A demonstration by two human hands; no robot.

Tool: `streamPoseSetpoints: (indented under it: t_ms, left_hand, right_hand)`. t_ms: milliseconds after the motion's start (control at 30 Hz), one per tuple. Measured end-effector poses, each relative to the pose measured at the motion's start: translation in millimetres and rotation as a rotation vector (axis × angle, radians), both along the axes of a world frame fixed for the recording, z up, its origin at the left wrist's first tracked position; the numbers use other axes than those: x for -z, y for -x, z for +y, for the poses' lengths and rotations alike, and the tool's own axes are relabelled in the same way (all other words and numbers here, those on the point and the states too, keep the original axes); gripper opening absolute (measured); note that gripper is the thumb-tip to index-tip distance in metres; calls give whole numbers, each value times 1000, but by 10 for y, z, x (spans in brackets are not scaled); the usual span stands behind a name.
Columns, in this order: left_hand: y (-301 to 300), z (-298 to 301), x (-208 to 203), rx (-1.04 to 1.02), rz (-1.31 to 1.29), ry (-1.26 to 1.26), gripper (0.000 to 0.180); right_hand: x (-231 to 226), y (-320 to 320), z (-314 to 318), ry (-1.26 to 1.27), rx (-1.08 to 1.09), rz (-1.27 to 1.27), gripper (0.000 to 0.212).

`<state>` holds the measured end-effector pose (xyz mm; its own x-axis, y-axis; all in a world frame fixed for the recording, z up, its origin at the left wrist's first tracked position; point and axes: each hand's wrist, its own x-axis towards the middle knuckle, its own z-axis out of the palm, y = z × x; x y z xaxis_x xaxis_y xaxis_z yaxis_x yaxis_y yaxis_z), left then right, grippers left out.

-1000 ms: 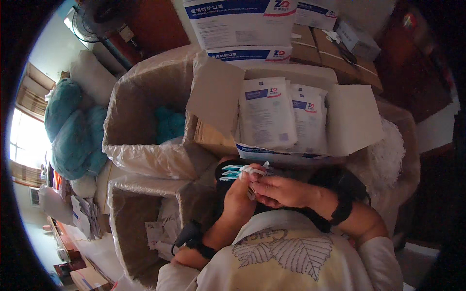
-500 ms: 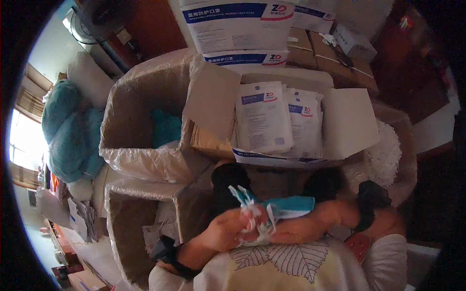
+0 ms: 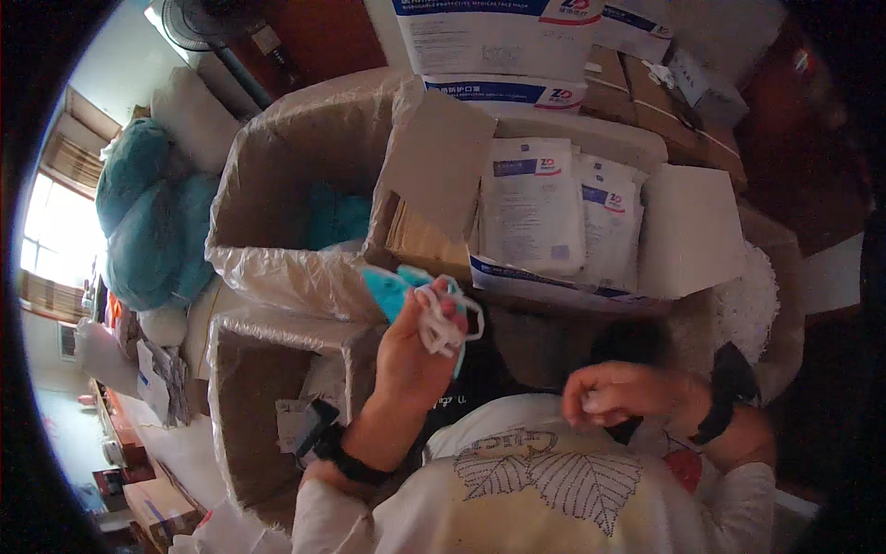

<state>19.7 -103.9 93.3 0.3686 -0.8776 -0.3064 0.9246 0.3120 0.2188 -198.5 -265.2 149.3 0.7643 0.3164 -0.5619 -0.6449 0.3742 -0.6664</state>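
My left hand [image 3: 413,346] is raised in front of the lined cartons, its fingers closed round a teal face mask [image 3: 386,288]. White ear loops [image 3: 443,325] hang bunched over the fingers; whether more than one mask is held, I cannot tell. Over my lap on the right, my right hand [image 3: 609,392] is loosely curled, with nothing visible in it. Just beyond my left hand stands a plastic-lined carton [image 3: 286,272] with teal pieces [image 3: 337,217] lying deep inside. An open white box [image 3: 554,284] beyond my hands holds white mask packets [image 3: 533,208].
A second lined carton [image 3: 245,406] with pale papers stands to the left of my left arm. Teal bundles [image 3: 148,231] are piled at far left. White loose strands [image 3: 749,300] fill a bag on the right. Closed white boxes [image 3: 503,42] are stacked behind.
Both hands were together over my lap at the mask. My left hand has lifted it forward and leftward; my right hand has let go and drawn right. The view has shifted slightly.
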Motion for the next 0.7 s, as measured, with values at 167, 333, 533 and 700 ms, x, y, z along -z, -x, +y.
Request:
streamPoseSetpoints:
  t_ms: [167,333,533,700]
  left_hand:
    - [261,-193,-122,-53,64,23,25]
    - [323,-189,-95,59,24,21,35]
    - [456,-251,-136,42,-66,-68,39]
    - [424,-282,-80,-65,-205,-178,36]
  right_hand:
    - [73,-413,356,439,210,-348,20]
    - [6,-664,485,904,292,-428,20]
    - [209,-777,505,1113,447,-635,19]
    - [198,-792,460,990,302,-590,18]
